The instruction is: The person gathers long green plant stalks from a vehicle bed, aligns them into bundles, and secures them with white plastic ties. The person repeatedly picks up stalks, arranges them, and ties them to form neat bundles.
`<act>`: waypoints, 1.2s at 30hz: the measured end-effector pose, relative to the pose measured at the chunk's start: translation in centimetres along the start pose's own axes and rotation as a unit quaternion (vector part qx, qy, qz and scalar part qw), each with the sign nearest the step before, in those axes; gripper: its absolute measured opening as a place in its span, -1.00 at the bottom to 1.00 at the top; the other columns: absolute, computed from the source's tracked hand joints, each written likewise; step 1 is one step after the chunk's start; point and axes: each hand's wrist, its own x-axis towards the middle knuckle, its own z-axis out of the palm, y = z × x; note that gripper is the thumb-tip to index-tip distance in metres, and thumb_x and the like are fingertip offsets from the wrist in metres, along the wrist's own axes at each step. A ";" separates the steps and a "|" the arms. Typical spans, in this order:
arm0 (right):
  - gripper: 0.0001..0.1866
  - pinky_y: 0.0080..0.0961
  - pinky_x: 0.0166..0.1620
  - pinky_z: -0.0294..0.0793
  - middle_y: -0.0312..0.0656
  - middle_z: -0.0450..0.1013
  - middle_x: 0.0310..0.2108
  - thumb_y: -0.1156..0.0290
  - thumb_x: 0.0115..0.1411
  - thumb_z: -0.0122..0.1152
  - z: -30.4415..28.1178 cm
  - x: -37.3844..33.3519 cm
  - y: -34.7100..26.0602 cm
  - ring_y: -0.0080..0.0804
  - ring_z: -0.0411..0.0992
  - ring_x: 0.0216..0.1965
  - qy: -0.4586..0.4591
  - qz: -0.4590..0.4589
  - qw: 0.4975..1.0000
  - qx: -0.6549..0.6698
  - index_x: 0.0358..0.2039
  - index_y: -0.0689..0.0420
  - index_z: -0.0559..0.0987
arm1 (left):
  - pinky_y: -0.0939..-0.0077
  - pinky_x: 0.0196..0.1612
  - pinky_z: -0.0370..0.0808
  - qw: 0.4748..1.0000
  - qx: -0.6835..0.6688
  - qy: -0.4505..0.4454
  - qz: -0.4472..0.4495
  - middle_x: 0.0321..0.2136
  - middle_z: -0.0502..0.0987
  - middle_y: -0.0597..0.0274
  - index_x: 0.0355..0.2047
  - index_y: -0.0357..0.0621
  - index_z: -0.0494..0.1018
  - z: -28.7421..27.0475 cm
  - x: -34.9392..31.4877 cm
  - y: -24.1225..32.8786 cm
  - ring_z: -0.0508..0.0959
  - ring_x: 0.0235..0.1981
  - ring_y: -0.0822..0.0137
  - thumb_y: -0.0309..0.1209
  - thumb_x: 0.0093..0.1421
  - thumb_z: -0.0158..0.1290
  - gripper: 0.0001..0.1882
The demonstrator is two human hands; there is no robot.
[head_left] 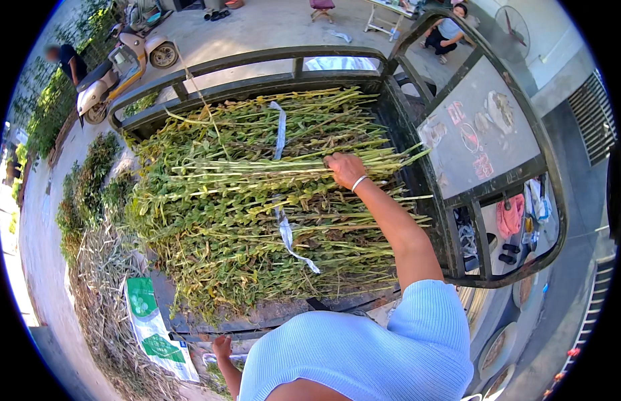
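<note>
Cut green plant stalks (257,227) with leaves and yellowing parts lie in a thick pile across the bed of a dark metal cargo cart. My right hand (346,169), reaching far over the pile, is closed around the bare ends of several pale stalks (277,172). The leafy ends of these point left. A whitish plastic strip (281,134) lies over the far stalks, and another strip (285,234) runs across the nearer ones. Down by the cart's near edge, my left hand (221,347) hangs with curled fingers and nothing visible in it.
A railing (257,60) borders the far side; a taller frame with a grey panel (487,127) stands at right. A green-and-white sack (160,327) lies near left, beside dry stalks (106,287). Beyond are a scooter (116,70), a person (71,63) at left and another person (447,33) crouching.
</note>
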 end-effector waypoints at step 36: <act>-0.11 -0.02 0.10 0.27 -0.10 0.16 0.18 0.10 -0.10 0.48 -1.1 -3.9 -0.2 -0.10 0.16 0.18 -0.054 0.091 0.991 -0.079 0.22 -0.09 0.22 | 0.57 -0.49 0.45 0.992 -0.047 -0.112 -0.014 -0.38 0.57 0.31 -0.12 -0.14 0.46 6.2 -5.1 5.7 0.57 -0.45 0.45 -0.34 0.15 0.15 -0.70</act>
